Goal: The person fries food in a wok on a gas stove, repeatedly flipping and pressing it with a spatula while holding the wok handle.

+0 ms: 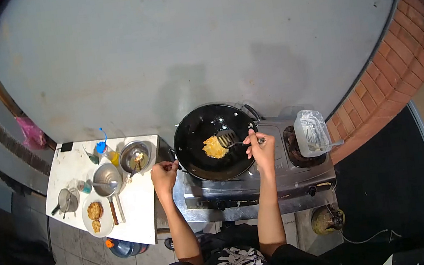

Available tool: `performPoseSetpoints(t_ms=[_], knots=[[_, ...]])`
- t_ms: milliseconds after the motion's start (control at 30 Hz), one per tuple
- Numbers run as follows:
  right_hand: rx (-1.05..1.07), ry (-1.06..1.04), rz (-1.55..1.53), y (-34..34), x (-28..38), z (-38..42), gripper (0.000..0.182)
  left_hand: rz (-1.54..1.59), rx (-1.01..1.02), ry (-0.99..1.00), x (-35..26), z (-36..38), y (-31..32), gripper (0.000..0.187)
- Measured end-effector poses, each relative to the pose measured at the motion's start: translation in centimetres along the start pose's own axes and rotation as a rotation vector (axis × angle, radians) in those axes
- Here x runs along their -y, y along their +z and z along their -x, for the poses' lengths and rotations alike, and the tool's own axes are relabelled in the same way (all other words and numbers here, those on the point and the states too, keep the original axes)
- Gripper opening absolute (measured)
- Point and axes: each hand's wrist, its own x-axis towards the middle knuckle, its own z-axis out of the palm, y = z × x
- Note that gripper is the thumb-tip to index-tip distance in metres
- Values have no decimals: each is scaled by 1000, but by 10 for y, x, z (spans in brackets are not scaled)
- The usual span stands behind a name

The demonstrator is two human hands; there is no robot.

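A black wok (200, 168) sits on the left side of the stove. In it lies a golden fried egg patty (214, 148). My right hand (262, 150) is closed round the handle of a slotted spatula (227, 138), whose blade touches the patty's right edge. At the wok's left rim, my left hand (164, 178) is closed with its fingertips on the left handle (173, 154); the exact grip is partly hidden. A second handle (250, 111) sticks out at the wok's upper right.
On the stove's (260, 182) right burner stands a clear plastic container (311, 132) with a spoon. The white table (140, 215) at left bears a plate (108, 226) of fried patties, a saucepan (107, 176), a metal bowl (135, 153) and an oil bottle (111, 154). A gas cylinder (327, 219) stands below right.
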Motion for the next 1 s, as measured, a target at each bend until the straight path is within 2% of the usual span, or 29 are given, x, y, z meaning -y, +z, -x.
performPoseSetpoints(t_ms=[100,333,467,567,633,767,833,1000], knots=[[57,2,65,0,2,-2,34,-40,-63,46,-8,8,-1,26],[182,3,13,9,-18,-4,33,4,-93,11,-4,11,3,24],[163,-83,219,13,-33,-9,35,-36,-64,51,-8,8,0,25],[141,-78,242,12,-37,-9,35,-39,-58,52,-14,11,-2,25],[215,-112,253,11,-40,-8,32,-6,-61,44,-11,11,-2,26],[221,-90,280,10,-39,-7,30,-37,-33,7,-11,10,-3,26],[244,47,250,7,-31,-7,26,-26,-51,42,-14,12,-5,26],[225,33,303,5,-41,-14,28,-26,-40,55,-6,8,-2,27]])
